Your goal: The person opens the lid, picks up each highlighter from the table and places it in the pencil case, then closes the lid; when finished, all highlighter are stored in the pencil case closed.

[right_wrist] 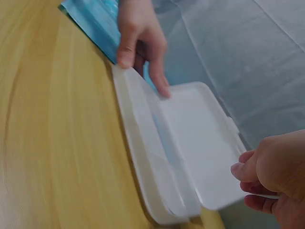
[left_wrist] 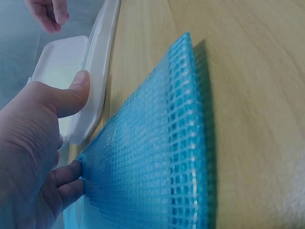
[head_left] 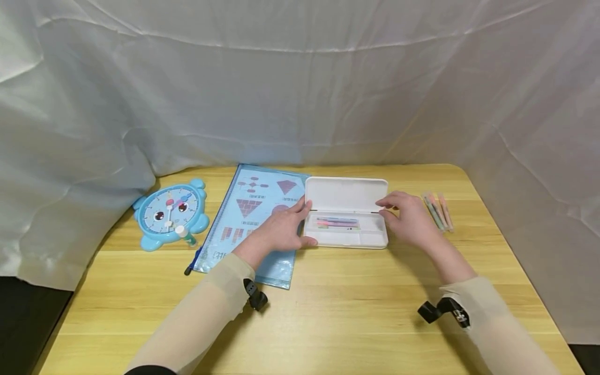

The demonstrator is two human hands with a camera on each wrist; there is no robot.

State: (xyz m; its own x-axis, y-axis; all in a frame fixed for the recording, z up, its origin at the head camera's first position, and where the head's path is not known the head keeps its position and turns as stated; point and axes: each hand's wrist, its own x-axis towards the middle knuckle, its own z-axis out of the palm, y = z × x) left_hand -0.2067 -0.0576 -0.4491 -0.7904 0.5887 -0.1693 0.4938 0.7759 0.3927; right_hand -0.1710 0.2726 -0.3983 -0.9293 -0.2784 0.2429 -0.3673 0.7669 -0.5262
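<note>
Pencil case (head_left: 334,239) lay open mid-frame in the head view, pens (head_left: 337,223) inside, left hand (head_left: 281,228) gripping one end, seemingly for steadiness. Left wrist view: thumb (left_wrist: 76,95) pressed its side near a blue pouch (left_wrist: 147,157). Right wrist view: right hand (right_wrist: 281,174) curled by the lid (right_wrist: 202,138), lower right; whether it grasped, I couldn't tell.

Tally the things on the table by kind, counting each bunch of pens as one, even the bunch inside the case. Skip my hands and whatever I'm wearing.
Case: 1
Folder: 1
Clock: 1
Capped tube: 1
Pen bunches, one inside the case, one to its right: 2
Total: 6
</note>
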